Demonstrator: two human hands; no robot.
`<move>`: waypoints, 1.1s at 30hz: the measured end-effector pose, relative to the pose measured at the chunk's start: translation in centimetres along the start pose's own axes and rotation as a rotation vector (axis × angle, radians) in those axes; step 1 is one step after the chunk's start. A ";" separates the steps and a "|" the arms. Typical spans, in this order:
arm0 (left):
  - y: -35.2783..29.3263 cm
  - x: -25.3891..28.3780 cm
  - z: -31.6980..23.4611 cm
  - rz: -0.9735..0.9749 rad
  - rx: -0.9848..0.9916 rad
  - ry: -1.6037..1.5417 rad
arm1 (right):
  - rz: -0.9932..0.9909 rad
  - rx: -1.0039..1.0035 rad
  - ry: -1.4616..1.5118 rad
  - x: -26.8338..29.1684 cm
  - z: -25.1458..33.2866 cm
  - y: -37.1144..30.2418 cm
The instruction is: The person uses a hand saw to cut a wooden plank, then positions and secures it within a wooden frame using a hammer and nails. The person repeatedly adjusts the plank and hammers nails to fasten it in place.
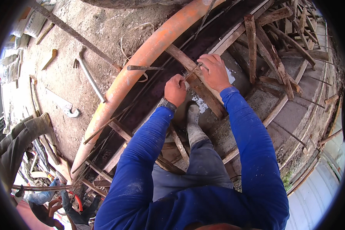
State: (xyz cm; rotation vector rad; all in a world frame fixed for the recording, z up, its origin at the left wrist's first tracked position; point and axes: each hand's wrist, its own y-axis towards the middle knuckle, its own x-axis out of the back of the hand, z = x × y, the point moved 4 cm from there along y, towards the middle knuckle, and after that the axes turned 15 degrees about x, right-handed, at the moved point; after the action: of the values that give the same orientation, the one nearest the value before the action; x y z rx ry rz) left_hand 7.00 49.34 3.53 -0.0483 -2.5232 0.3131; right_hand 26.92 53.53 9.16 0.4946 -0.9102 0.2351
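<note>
Both hands work at a wooden board [204,96] that slants across the formwork trench. My left hand [175,91] is closed in a pinch at the board's left edge. A thin wire-like strand [188,75] shows just beyond its fingertips, but whether the fingers hold it is hard to see. On the other side, my right hand [214,71] curls its fingers at the board's upper end, near a small dark piece. What lies inside those fingers is hidden.
A large orange pipe [142,57] curves along the trench's left. Beyond it lie a hammer [90,76], a handsaw [61,101] and a steel bar [76,35]. Timber props [253,50] crowd the right. Another person's leg [17,142] is at the left; more people show at lower left.
</note>
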 end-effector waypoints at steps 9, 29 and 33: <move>0.8 -1.9 -0.6 0.020 -0.002 -0.039 | 0.423 0.118 -0.124 -1.2 -2.6 0.5; 1.1 -1.5 -1.5 0.096 -0.041 0.026 | 0.234 -0.039 -0.137 -2.7 -4.0 0.5; 2.0 -1.8 -1.8 0.089 -0.071 0.031 | 0.213 -0.034 -0.104 -3.3 -3.2 0.3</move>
State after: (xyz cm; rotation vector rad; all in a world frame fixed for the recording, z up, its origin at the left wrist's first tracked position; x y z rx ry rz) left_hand 9.43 51.53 3.53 -0.1929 -2.5054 0.2563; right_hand 27.07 55.47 4.96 0.3806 -1.0682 0.3894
